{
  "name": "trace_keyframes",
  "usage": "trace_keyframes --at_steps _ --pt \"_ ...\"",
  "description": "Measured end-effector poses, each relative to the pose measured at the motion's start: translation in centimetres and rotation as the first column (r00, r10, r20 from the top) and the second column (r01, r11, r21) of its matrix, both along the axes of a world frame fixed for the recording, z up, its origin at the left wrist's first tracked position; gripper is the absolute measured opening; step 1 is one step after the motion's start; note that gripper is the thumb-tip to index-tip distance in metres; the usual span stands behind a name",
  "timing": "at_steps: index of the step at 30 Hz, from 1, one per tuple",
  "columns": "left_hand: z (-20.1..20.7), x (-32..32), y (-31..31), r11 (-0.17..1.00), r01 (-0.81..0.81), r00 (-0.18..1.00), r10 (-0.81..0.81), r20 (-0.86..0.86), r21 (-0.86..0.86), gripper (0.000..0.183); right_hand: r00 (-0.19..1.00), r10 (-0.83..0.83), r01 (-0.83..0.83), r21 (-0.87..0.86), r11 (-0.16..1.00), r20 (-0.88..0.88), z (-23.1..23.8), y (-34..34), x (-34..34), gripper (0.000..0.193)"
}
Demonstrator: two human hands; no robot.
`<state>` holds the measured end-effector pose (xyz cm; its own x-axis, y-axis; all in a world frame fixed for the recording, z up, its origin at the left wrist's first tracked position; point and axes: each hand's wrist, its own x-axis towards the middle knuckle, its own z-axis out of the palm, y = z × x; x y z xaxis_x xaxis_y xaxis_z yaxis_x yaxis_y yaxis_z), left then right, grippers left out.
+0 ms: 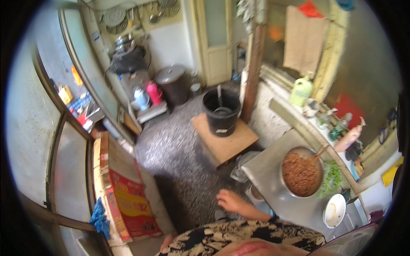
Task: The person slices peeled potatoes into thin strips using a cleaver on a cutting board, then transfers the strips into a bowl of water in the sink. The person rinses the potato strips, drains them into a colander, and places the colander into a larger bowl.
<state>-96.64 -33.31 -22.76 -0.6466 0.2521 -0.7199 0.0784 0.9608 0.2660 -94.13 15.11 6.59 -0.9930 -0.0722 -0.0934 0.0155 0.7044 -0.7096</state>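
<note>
My right hand (231, 201) reaches in from the right in front of my body, over the floor. Its fingers are loosely bent and slightly apart, with nothing seen in them. Just beyond it is the left edge of a metal table (267, 164). On that table stands a large metal bowl (283, 181) of reddish-brown crumbly food (300, 174), a wooden stick (320, 153) leaning in it. Leafy greens (331, 179) lie beside the bowl, and a white bowl (334, 210) sits nearer me. Only a bit of my left hand (166, 242) shows at the lower edge; its fingers are hidden.
A black bucket (222, 123) with a long handle in it stands on a brown board (237, 147) ahead. Bottles (349, 138) line the windowsill. To the left is a red and yellow box (132, 205); a lidded dark bin (171, 87) stands at the back.
</note>
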Motion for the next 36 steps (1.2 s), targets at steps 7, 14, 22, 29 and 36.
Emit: trace_keyframes --at_steps 7,14,22,29,36 --pt "8.1 -12.2 1.0 0.935 -0.234 0.937 0.290 -0.193 0.268 0.033 0.988 0.114 -0.114 0.009 0.993 -0.104 1.1 -1.0 -19.7 0.032" --pt "11.7 -35.9 8.8 0.935 -0.117 0.963 0.190 -0.192 0.336 0.040 0.992 0.108 -0.104 0.055 0.993 -0.067 -1.9 -3.8 -35.8 0.034" --pt "18.1 -60.2 12.6 0.997 -0.058 0.967 0.069 -0.244 0.050 0.041 0.985 -0.161 0.159 -0.026 0.987 -0.060 -0.7 -2.8 -50.3 0.041" --pt "13.2 -75.8 11.4 0.998 -0.057 0.954 0.048 -0.296 -0.022 0.035 0.902 -0.431 0.427 -0.158 0.890 0.011 -2.6 2.3 -64.0 0.052" --pt "9.3 -83.9 4.7 0.968 0.099 0.980 -0.136 -0.149 -0.230 0.043 0.840 -0.536 0.531 -0.330 0.781 0.082 -3.4 10.7 -80.8 0.060"
